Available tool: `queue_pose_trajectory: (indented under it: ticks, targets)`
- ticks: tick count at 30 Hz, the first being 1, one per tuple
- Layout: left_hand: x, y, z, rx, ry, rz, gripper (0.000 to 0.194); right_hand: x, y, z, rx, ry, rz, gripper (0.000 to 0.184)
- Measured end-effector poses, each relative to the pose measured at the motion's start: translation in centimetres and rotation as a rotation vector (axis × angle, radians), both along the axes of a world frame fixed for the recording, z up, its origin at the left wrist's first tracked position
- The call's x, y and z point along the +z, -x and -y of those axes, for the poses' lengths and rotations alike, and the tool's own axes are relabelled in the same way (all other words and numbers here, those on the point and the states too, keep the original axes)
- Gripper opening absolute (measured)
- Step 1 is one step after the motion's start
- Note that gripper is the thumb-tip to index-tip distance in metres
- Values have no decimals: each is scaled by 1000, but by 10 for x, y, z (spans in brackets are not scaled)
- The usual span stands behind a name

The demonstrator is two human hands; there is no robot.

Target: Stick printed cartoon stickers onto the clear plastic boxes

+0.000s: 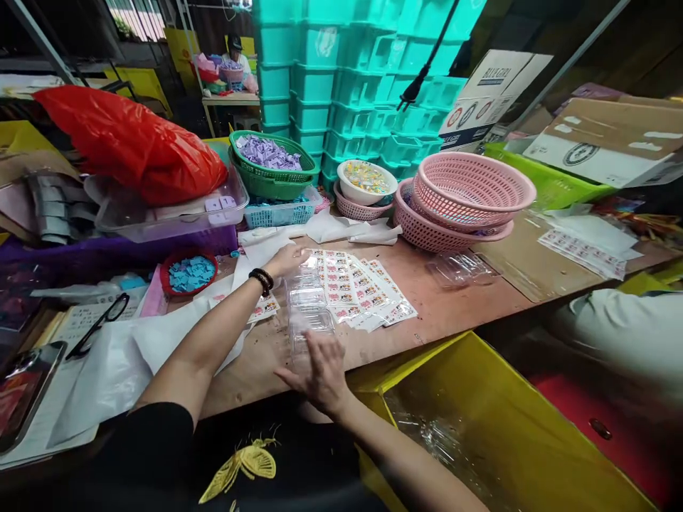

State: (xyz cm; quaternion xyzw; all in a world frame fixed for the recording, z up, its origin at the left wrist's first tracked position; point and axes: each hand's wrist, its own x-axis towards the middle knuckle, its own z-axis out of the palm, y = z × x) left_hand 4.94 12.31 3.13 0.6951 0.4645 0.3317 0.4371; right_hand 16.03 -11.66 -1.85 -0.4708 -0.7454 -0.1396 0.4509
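Observation:
A clear plastic blister tray (308,307) lies on the brown table (453,306) in front of me. My left hand (285,260) rests closed on its far end, beside fanned sticker sheets (363,288). My right hand (320,370) lies flat with spread fingers on the tray's near end at the table edge. A dark bead bracelet (262,280) sits on my left wrist.
Stacked pink baskets (469,199), a green basket of purple pieces (272,167), a white bowl (367,181), a red lid of blue pieces (189,274), a red bag (133,142), scissors (99,323). A yellow bin (480,419) stands below the edge. Teal crates (363,78) behind.

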Motion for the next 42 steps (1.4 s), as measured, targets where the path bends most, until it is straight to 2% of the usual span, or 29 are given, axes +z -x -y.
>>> queue_pose_trajectory:
  ticks: [2,4,6,7,10,11,13,15,17,24,34,42]
  targets:
    - [13,10,22,67,-78,30,40,32,-25,5,-4,99,-224,67]
    - [27,25,56,108,-130,63,44,66,-54,5,-70,209,-459,41]
    - [36,40,100,104,-169,129,41,92,-79,-1,-48,424,-628,25]
    - [37,47,123,106,-163,123,38,100,-86,-4,5,586,-674,25]
    - [21,60,181,143,-183,25,36,102,-89,-15,188,1136,-739,36]
    - [12,62,193,110,-196,4,40,98,-84,-18,229,1272,-761,39]
    - [-8,63,209,43,-223,-49,52,88,-72,-26,270,1420,-805,43]
    - [-23,61,214,2,-262,-111,60,78,-62,-33,273,1451,-805,44]
    - [-30,58,215,6,-325,-183,63,72,-56,-39,244,1453,-758,44]
    - [-33,52,209,52,-531,-299,66,63,-50,-42,131,1409,-622,41]
    - [-48,54,204,64,-570,-257,52,62,-47,-40,169,1416,-667,45]
    - [-52,56,200,60,-615,-289,48,58,-48,-34,135,1369,-606,28]
